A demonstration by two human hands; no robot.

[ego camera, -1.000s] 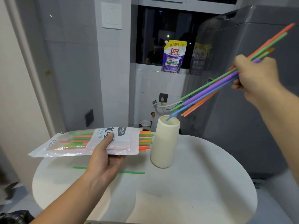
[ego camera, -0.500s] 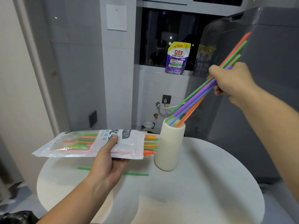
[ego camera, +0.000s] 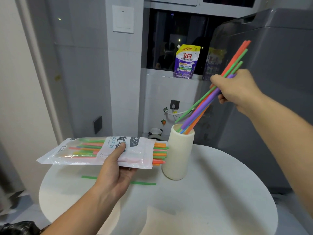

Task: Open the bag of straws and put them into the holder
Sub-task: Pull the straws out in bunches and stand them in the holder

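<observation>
Above the round white table, the right hand is clamped around a slanted bundle of coloured plastic straws, most lower tips inside the cream cylindrical holder, one green tip outside its far rim. To the left, the left hand grips a clear plastic straw bag, straw ends poking out beside the holder. A single green straw lies on the table nearer.

Grey tiled wall across upper left, white switch plate near top centre. Dark window at upper middle, purple pouch on its sill. Grey appliance at right. Round white counter below.
</observation>
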